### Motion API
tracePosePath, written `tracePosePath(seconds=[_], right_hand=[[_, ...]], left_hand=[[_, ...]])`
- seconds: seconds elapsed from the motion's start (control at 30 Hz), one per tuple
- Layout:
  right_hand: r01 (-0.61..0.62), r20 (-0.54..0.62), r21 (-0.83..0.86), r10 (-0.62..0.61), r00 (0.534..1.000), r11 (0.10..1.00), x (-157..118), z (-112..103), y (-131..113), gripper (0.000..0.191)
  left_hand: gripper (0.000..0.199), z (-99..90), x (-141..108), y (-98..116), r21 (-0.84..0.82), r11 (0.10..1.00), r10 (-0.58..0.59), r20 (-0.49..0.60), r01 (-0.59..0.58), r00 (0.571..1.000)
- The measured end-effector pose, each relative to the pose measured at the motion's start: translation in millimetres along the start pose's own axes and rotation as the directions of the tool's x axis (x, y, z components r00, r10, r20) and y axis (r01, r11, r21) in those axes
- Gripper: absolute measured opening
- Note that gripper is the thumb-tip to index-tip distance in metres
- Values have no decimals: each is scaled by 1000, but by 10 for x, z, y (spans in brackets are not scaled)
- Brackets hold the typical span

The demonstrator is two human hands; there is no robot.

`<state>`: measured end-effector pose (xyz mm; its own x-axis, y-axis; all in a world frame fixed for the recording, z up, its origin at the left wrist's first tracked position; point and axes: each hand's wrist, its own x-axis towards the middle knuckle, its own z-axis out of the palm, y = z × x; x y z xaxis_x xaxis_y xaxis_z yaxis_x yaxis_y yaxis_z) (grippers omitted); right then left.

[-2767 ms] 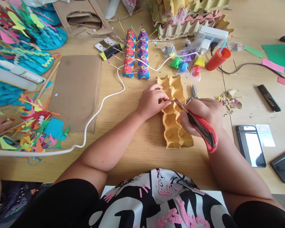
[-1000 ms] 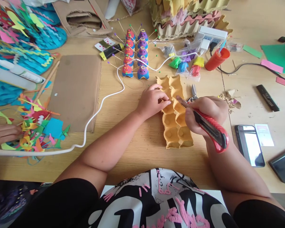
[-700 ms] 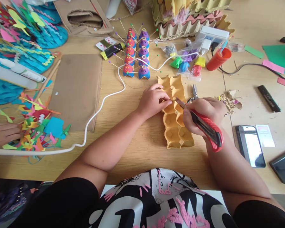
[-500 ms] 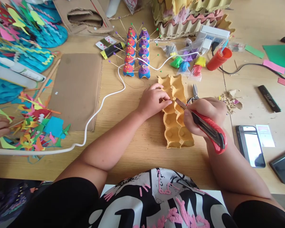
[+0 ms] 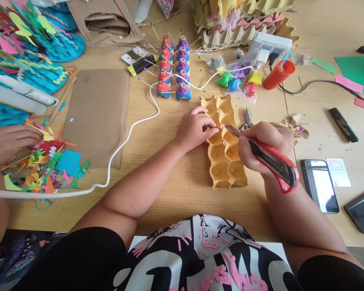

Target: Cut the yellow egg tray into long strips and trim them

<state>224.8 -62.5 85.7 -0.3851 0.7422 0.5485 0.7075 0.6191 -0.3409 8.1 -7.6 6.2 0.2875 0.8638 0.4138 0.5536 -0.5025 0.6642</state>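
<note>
A yellow egg carton strip (image 5: 216,153), two cups wide, lies lengthwise before me with its hollows facing up. My left hand (image 5: 194,130) is closed on its left side, thumb and fingers pinching the carton around a middle ridge. In my right hand (image 5: 268,143) is a red and black utility knife (image 5: 276,165), gripped like a pen. Its blade is out and points at the carton's middle, close to my left fingertips; whether the tip touches, I cannot tell. Scissors (image 5: 248,116), partly hidden by my right hand, lie just beyond the carton's right edge.
Painted carton figures (image 5: 182,70) with pins stand at the back. A white cable (image 5: 133,128) crosses the table. Another person's hand (image 5: 10,141) rests among paper scraps (image 5: 45,169) at left. A phone (image 5: 320,186) and red cup (image 5: 279,75) are at right.
My right hand has drawn the knife slightly to the right, away from my left fingers. The left hand stays put on the carton. The other person's hand has reached further into the scraps.
</note>
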Motion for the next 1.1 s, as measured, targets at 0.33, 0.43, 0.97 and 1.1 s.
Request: tracePosePath(seconds=[0.33,0.43,0.97,1.1], right_hand=[[134,-100,51,-128,987,990,50,3,-36,21],[113,-53,47,-110,992,992,45,-27,-51,22],[31,19,34,-31,999,999,14,-36,-56,20],[98,-58,57,-95,994,993,42,-21,-57,19]], left_hand=[[5,0,-3,-14,2,1000,17,8,-17,1000],[6,-2,-2,-19,1,1000,12,17,-12,1000],[7,-3,-4,-12,-1,1000,10,9,-10,1000],[7,-5,-3,-10,5,1000,8,16,-8,1000]])
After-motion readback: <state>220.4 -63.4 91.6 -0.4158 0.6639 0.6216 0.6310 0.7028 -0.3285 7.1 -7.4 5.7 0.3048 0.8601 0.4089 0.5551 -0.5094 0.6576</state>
